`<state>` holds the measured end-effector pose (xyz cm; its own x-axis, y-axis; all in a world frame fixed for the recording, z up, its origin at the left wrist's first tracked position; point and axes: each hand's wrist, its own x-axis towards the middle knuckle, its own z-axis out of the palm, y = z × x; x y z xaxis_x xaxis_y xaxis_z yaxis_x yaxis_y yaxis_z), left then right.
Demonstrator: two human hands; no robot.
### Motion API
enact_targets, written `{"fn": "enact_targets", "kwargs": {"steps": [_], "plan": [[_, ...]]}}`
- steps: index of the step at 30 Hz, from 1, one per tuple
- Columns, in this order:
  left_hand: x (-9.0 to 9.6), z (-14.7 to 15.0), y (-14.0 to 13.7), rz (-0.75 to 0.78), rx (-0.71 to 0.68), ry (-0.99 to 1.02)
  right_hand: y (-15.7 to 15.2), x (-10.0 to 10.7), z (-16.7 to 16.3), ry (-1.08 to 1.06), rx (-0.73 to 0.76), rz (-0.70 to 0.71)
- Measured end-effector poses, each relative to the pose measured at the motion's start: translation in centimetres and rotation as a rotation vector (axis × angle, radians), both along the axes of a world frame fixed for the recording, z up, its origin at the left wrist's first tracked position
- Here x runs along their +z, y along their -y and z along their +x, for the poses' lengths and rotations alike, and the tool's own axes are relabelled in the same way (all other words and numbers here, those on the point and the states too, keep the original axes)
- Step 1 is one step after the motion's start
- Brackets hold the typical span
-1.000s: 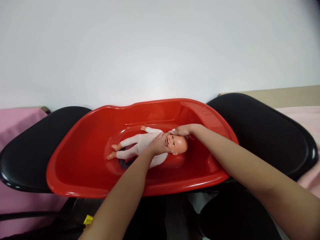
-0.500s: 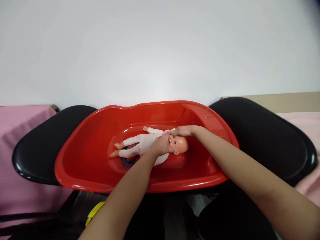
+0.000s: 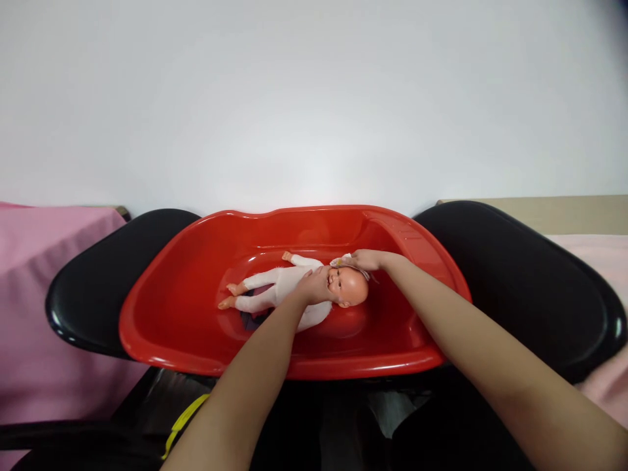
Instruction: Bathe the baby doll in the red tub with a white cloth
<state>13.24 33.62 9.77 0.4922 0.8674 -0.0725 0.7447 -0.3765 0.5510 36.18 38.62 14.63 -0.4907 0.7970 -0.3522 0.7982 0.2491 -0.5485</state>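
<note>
The doll (image 3: 289,282) partly hides a dark item (image 3: 251,321).

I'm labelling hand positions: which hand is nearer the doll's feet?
Left. The left hand lies on the baby doll's upper body, closer to its feet; the right hand is farther off, beside its head.

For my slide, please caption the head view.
Doll in red tub: left hand on its chest, right hand holding a cloth at its head.
</note>
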Motion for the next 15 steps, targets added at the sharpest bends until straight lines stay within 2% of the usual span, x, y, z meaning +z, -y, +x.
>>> {"fn": "enact_targets", "kwargs": {"steps": [6, 15], "plan": [[0.4, -0.8, -0.1, -0.021, 0.035, -0.004, -0.6, -0.6, -0.5, -0.212, -0.025, -0.012], [-0.3, -1.4, -0.8, -0.002, 0.027, -0.001, 0.4, -0.1, -1.1, -0.230, 0.056, -0.061]]}}
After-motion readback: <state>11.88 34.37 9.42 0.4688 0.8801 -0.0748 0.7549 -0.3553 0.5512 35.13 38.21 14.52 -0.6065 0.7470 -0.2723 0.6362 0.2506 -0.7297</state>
